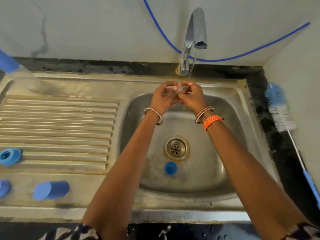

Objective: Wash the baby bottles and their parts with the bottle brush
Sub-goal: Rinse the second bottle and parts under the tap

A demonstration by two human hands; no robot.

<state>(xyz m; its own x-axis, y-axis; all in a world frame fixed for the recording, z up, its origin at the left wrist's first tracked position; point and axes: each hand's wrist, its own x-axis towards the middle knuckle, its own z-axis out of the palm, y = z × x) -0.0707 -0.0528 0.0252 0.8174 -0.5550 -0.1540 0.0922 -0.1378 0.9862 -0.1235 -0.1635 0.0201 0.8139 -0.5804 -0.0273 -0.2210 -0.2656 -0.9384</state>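
A pale wall (103, 23) backs a steel sink unit (173, 217) set in a dark counter (277, 153), with a thin blue hose (251, 52) looping across the wall behind the chrome tap (194, 40). A thin stream of water (191, 68) falls from the spout onto the hands over the back edge of the basin (207, 170).

The left hand (162, 97) and right hand (192, 97) are brought together under the stream, fingertips curled in and pinching a small clear part (180, 90) between them; it is too small and blurred to say what it is or which way it points. Both wrists wear bangles, and the right also has an orange band (212, 122).

The bottle brush (284, 115) lies on the counter to the right of the basin, its long axis running front to back, the blue and white bristle head towards the wall and the blue handle towards the person.

A blue cap (170, 168) sits in the basin just in front of the drain (176, 148). On the ribbed drainboard (60, 127) to the left rest a blue ring (10, 156), a blue cap lying on its side (51, 190) and another blue piece (4, 187) at the frame edge. A clear bottle with a blue top (19, 73) lies tilted at the far left corner, top towards the upper left.
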